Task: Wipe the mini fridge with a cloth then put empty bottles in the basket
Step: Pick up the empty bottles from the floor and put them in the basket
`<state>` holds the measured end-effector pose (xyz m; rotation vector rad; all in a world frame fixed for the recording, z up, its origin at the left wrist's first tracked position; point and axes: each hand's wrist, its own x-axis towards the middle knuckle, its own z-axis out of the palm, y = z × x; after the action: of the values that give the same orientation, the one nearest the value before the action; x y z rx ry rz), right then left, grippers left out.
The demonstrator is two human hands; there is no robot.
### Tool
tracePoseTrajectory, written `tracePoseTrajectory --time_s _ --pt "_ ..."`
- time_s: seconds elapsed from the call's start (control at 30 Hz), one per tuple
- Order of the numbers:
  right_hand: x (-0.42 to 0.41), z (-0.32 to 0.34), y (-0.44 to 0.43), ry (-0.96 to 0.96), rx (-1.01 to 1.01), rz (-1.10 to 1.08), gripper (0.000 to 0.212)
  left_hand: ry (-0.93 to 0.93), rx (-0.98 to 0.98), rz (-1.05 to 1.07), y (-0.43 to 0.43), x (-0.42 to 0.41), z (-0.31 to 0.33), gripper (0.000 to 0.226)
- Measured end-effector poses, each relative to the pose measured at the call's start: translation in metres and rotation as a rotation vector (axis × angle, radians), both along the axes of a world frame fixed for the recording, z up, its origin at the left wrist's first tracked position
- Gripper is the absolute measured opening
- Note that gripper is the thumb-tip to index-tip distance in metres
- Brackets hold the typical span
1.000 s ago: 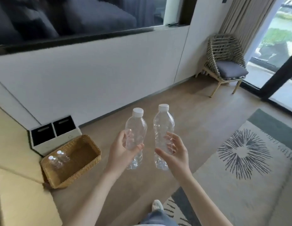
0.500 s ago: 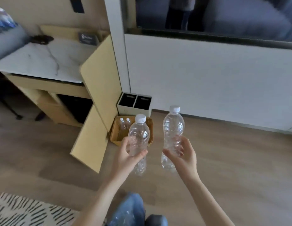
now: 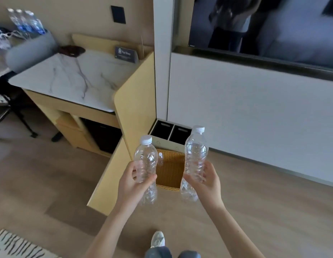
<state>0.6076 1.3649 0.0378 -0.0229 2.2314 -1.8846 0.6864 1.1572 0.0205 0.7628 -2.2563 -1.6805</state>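
- Left hand [image 3: 132,185] grips one empty bottle [image 3: 145,161] upright.
- Right hand [image 3: 206,180] clasps the second bottle [image 3: 195,157].
- Both hang above the wicker basket [image 3: 171,170] on the floor, another small bottle [image 3: 160,158] inside it.

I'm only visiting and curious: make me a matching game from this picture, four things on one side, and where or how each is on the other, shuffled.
Things:
1 wicker basket
2 dark card
3 cupboard door
4 left hand

States:
A stands on the marble counter
B swung open
C grips a clear bottle
D on the floor, with a small bottle inside

Pairs: 1-D, 2-A, 3-B, 4-C.
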Motion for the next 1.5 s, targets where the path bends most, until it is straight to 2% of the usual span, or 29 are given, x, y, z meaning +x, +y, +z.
tracePoseTrajectory --time_s 0.13,0.4,0.73,0.97,1.23,1.4,1.5 --pt "-0.043 0.001 -0.029 0.000 -0.001 -0.007 0.048 0.021 0.019 -0.030 -0.028 -0.052 0.001 0.049" --pt "-0.115 -0.013 -0.041 -0.031 0.056 -0.041 0.053 -0.059 0.066 -0.090 -0.036 -0.135 -0.018 0.053" --pt "-0.209 -0.033 -0.027 -0.113 0.038 0.023 0.054 -0.138 0.016 -0.053 -0.019 -0.220 -0.026 0.083" --pt "-0.263 -0.061 -0.036 -0.119 0.125 0.021 0.058 -0.169 0.025 -0.086 -0.026 -0.270 -0.041 0.057" --pt "-0.316 -0.134 -0.060 -0.221 0.187 -0.019 0.057 -0.297 0.063 -0.185 -0.050 -0.334 -0.113 0.061" --pt "-0.338 -0.211 -0.077 -0.262 0.224 -0.088 0.056 -0.369 0.085 -0.266 -0.068 -0.372 -0.206 0.072" --pt "-0.350 -0.266 -0.087 -0.271 0.218 -0.077 0.045 -0.373 0.113 -0.295 -0.079 -0.389 -0.273 0.071"
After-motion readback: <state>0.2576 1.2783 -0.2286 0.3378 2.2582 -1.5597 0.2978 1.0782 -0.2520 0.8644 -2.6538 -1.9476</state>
